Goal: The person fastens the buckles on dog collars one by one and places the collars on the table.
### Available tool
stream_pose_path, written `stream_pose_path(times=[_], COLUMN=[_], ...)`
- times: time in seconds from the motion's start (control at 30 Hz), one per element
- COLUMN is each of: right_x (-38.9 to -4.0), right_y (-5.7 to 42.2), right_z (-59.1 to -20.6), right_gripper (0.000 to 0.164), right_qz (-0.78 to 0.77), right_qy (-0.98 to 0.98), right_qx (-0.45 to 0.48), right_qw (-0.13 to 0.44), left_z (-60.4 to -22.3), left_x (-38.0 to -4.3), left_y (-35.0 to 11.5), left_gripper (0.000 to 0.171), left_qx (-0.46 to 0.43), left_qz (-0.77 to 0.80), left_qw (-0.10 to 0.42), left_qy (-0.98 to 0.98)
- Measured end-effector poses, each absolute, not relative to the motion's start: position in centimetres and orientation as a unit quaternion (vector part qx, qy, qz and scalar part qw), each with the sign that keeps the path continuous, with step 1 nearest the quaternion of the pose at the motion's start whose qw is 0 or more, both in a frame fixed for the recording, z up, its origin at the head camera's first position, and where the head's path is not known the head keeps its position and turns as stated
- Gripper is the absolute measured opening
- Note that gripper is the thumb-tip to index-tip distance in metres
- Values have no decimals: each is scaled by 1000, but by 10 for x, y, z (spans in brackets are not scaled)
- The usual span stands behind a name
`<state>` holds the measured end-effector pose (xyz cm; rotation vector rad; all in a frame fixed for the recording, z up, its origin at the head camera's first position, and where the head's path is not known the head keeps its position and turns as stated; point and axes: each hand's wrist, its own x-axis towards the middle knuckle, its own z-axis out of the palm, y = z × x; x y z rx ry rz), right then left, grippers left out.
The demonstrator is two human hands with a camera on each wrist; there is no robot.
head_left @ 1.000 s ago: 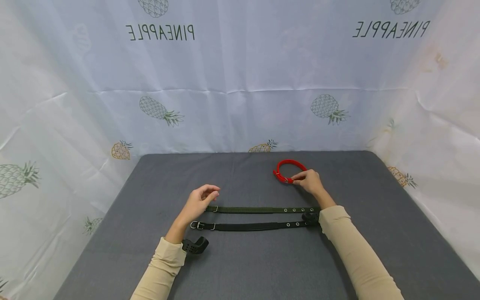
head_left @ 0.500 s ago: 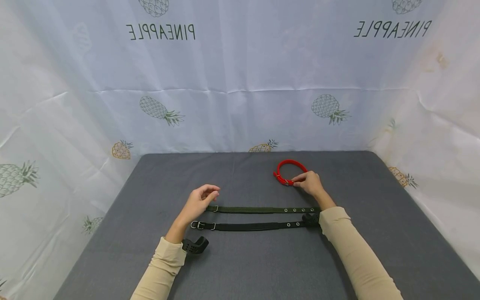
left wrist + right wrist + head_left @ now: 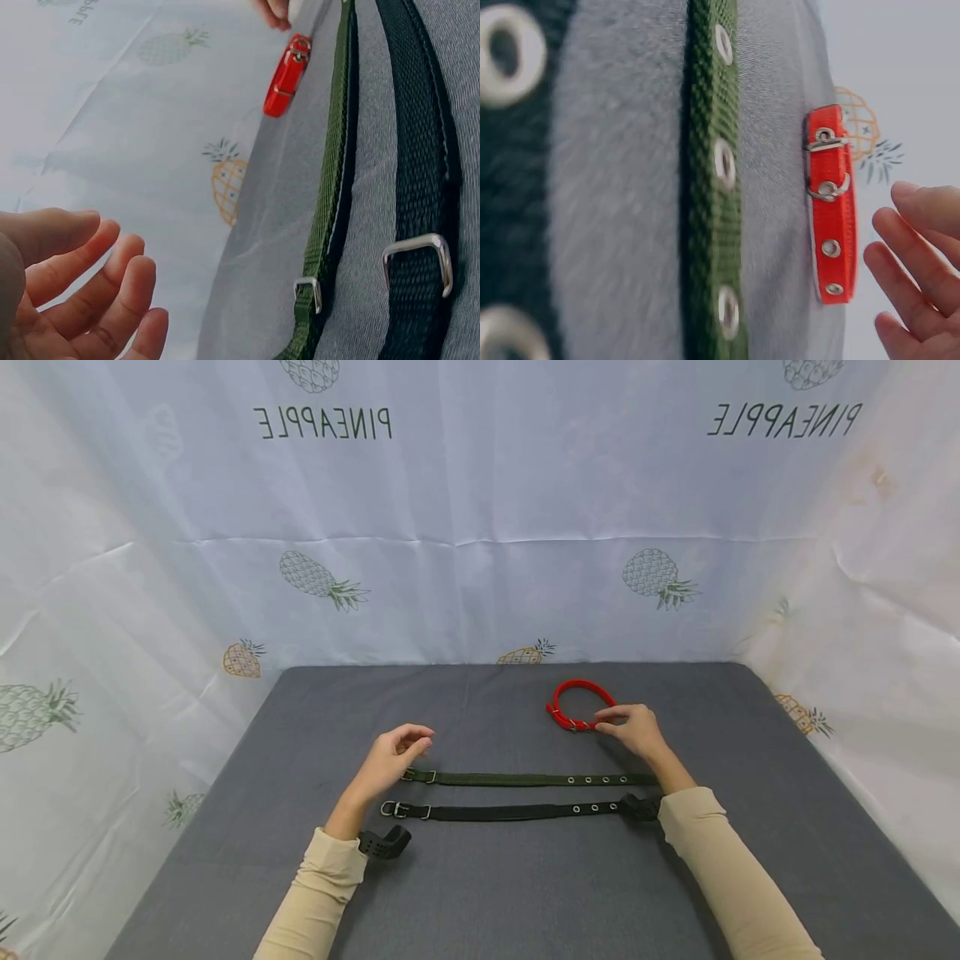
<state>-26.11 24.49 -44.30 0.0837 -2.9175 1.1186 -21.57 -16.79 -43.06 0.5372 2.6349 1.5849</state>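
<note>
We saw that the right hand (image 3: 633,728) had drawn back a little from the red collar (image 3: 830,219): where its fingertips had pinched the band, the right wrist view now showed a gap, and its fingers were relaxed with nothing in them. The collar sat where it had been, a closed loop towards the back of the counter (image 3: 487,885), right of the middle, so we judged it released and keeping its shape unaided. The left hand (image 3: 384,764) had shifted slightly back, baring the near end of the green strap (image 3: 498,780); it hovered there, fingers loosely bent, holding nothing. Nearer us, we found the green strap and the black strap (image 3: 495,814) stretched straight, side by side and apart. The right camera (image 3: 639,808) covered the black strap's holed end, and the right arm (image 3: 731,868) reached across beside it. A pineapple-printed curtain (image 3: 480,485) hung behind.
</note>
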Motion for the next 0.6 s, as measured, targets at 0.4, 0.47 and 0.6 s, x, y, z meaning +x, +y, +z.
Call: stream_pose_path(times=[0.4, 0.47, 0.6], right_x=[-228, -222, -212], right_y=[275, 280, 290], right_z=[-439, -440, -442], right_gripper=[33, 33, 32], right_qz=[356, 348, 341], right_qy=[-930, -933, -936], right_qx=[85, 87, 83], right_qw=[-43, -40, -33], left_z=[-433, -434, -439], left_x=[-220, -220, -222], left_y=[-180, -182, -187], left_gripper=[31, 31, 30], left_qx=[181, 180, 189], left_qz=[451, 448, 426], left_qw=[41, 50, 53], left_qy=[873, 874, 883])
